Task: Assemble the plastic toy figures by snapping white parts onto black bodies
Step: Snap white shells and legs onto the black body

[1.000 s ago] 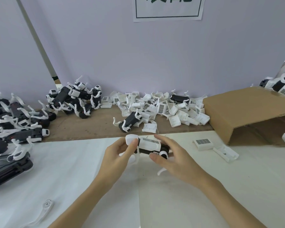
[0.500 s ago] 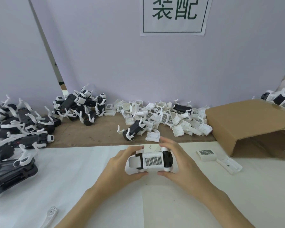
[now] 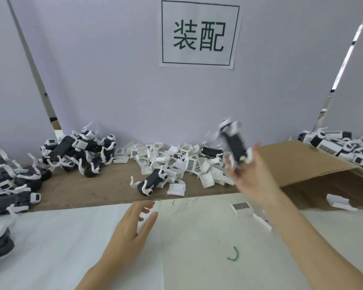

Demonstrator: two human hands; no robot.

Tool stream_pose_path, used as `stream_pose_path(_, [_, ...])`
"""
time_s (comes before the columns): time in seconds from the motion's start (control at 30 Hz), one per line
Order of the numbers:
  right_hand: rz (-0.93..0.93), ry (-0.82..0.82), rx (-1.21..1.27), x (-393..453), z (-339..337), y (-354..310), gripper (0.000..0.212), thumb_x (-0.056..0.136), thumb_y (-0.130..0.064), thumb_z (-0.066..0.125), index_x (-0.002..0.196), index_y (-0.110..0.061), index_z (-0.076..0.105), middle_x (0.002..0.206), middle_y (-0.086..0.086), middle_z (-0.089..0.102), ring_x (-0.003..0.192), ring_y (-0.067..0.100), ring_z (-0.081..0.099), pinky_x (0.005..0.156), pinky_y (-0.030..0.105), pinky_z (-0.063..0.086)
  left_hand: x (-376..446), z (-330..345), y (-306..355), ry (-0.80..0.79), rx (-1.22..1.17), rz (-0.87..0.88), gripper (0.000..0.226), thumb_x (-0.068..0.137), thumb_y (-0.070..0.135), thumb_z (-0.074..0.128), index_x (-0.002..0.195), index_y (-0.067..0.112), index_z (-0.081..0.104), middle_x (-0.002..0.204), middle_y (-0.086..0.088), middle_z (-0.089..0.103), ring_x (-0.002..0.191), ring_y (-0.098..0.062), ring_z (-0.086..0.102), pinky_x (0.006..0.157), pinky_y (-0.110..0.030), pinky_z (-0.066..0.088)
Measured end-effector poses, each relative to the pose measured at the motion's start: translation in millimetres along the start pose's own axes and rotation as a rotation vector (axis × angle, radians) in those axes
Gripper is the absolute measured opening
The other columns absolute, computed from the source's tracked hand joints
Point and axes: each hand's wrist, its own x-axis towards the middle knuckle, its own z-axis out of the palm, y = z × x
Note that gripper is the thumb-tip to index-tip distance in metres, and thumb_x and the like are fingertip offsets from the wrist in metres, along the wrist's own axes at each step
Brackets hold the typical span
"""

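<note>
Pale lilac walls back a workbench where a printed sign (image 3: 199, 35) bearing two large green characters hangs above the piles. On the white sheet (image 3: 57, 237) covering the near half of the bench, a person's left hand (image 3: 132, 225) hovers low with fingers straight and loosely spread, holding nothing. The right hand (image 3: 254, 176) is raised above the bench, blurred by motion, its fingers spread upward around the lower end of an assembled toy figure (image 3: 234, 143), a black body with white parts fitted; the blur makes it impossible to say whether the fingers still have hold of it or it is free of them. The figure stands nearly upright in the air, just left of a folded cardboard sheet (image 3: 302, 162) that tents over the right side of the bench. Along the brown strip (image 3: 96, 191) at the back lies a heap of loose white parts (image 3: 189, 164), with a single black-and-white figure (image 3: 151, 181) on its side in front of it. A cluster of finished figures (image 3: 80, 151) sits to the left by the wall, more crowd the far left edge (image 3: 6, 185), and another group (image 3: 340, 147) rests beyond the cardboard at right. One white part with a barcode-like grid (image 3: 240, 208) lies on the sheet near the right forearm, and a small green curl (image 3: 234, 254) lies nearer the viewer.
</note>
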Motion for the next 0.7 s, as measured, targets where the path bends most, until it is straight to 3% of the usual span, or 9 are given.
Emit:
stream_pose_path(0.03, [-0.042,-0.013,0.154,6.3,-3.1,-17.7,0.071,0.083,-0.067,0.065,0.12,-0.007,0.059,0.116,0.013,0.063,0.103,0.024,0.07,0.082,0.029,0.062,-1.1,2.0,0.2,-0.013,0.04,0.025,0.035,0.096,0.059,0.045,0.121,0.037,0.059,0.121,0.027,0.06,0.116,0.005,0.056,0.088,-0.007,0.042])
stream_pose_path(0.1, [-0.043,0.001,0.186,13.2,-7.4,-37.5,0.091,0.077,-0.068,0.071,0.136,-0.003,0.047,0.133,0.024,0.06,0.115,0.032,0.07,0.094,0.035,0.059,-2.8,5.6,-0.2,-0.012,0.12,0.093,0.034,0.102,0.054,0.048,0.12,0.029,0.063,0.121,0.023,0.057,0.114,0.009,0.053,0.089,-0.003,0.039])
stream_pose_path(0.17, [0.004,-0.019,0.02,14.9,-10.1,-34.5,0.081,0.084,-0.064,0.07,0.135,-0.002,0.055,0.134,0.022,0.065,0.113,0.028,0.071,0.099,0.036,0.056,-2.0,7.8,-3.3,0.031,0.208,0.181,0.03,0.108,0.045,0.055,0.12,0.021,0.067,0.122,0.015,0.058,0.111,0.003,0.056,0.089,-0.009,0.043])
stream_pose_path(0.3, [0.125,-0.051,-0.082,-4.5,-19.8,14.1,0.044,0.092,-0.046,0.069,0.114,-0.008,0.075,0.105,0.009,0.073,0.086,0.02,0.073,0.075,0.029,0.062,2.9,14.9,-14.6,0.162,0.389,0.177,0.036,0.091,0.022,0.081,0.124,0.017,0.069,0.13,-0.004,0.052,0.107,-0.028,0.06,0.083,-0.038,0.058])
stream_pose_path(0.43, [0.252,0.004,-0.094,-29.2,-34.5,65.7,0.034,0.093,-0.038,0.069,0.106,-0.009,0.079,0.092,0.006,0.069,0.075,0.018,0.066,0.067,0.028,0.057,21.5,20.6,-21.2,0.17,0.36,0.009,0.068,0.088,0.024,0.086,0.148,0.034,0.055,0.154,-0.016,0.029,0.141,-0.045,0.037,0.106,-0.059,0.049])
stream_pose_path(0.5, [0.294,0.047,-0.075,-34.1,-35.3,80.1,0.033,0.09,-0.036,0.071,0.103,-0.007,0.08,0.09,0.006,0.069,0.073,0.018,0.066,0.069,0.029,0.054,43.9,18.9,-24.1,0.118,0.298,-0.083,0.085,0.088,0.031,0.085,0.158,0.042,0.037,0.16,-0.022,0.021,0.153,-0.041,0.021,0.117,-0.058,0.036])
stream_pose_path(0.57, [0.302,0.074,-0.074,-36.2,-34.5,88.2,0.031,0.088,-0.035,0.072,0.099,-0.007,0.081,0.087,0.007,0.07,0.071,0.018,0.066,0.07,0.029,0.052,71.0,16.0,-25.6,0.094,0.186,-0.174,0.097,0.086,0.034,0.087,0.161,0.043,0.026,0.156,-0.026,0.032,0.155,-0.031,0.017,0.118,-0.051,0.036])
stream_pose_path(0.63, [0.304,0.06,-0.08,-36.5,-33.2,91.7,0.03,0.086,-0.035,0.073,0.095,-0.008,0.083,0.086,0.007,0.07,0.069,0.018,0.066,0.068,0.029,0.054,95.1,14.4,-29.3,0.069,0.081,-0.267,0.098,0.085,0.029,0.088,0.16,0.037,0.025,0.143,-0.018,0.05,0.146,-0.026,0.033,0.104,-0.042,0.044])
stream_pose_path(0.7, [0.315,0.048,-0.09,-37.4,-32.2,94.4,0.031,0.085,-0.036,0.073,0.094,-0.008,0.084,0.086,0.007,0.07,0.069,0.018,0.066,0.065,0.029,0.056,109.1,15.7,-36.1,0.04,0.098,-0.326,0.084,0.087,0.026,0.086,0.154,0.029,0.036,0.133,-0.012,0.059,0.133,-0.029,0.05,0.097,-0.041,0.046])
